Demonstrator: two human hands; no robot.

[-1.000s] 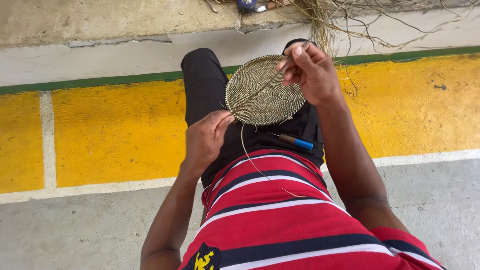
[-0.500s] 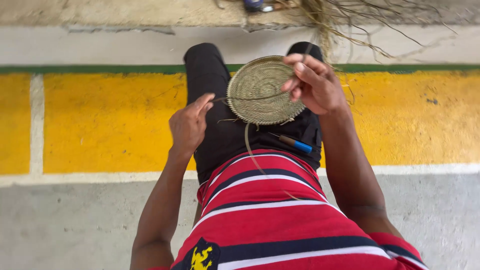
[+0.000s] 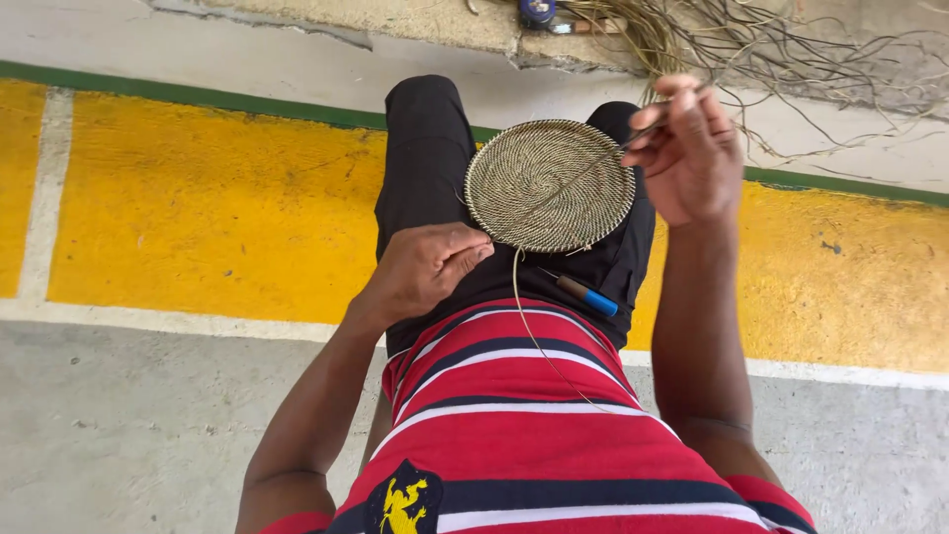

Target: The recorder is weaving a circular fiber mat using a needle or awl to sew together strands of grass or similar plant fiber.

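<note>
A short-sleeved shirt [image 3: 514,435] in red is worn, crossed by broad dark navy bands edged in thin white lines. A dark badge with a yellow rearing animal [image 3: 403,502] is sewn on the chest. Black trousers [image 3: 427,168] are worn on both legs. The forearms are left bare, and no watch, ring or glove is seen on either hand.

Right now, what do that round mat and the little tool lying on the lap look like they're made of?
Round mat: apparently coiled plant fibre, matte tan, with tight spiral rows, like the loose dry strands beyond. Little tool: probably blue plastic at one end with a dark shaft; too small to be sure.
</note>
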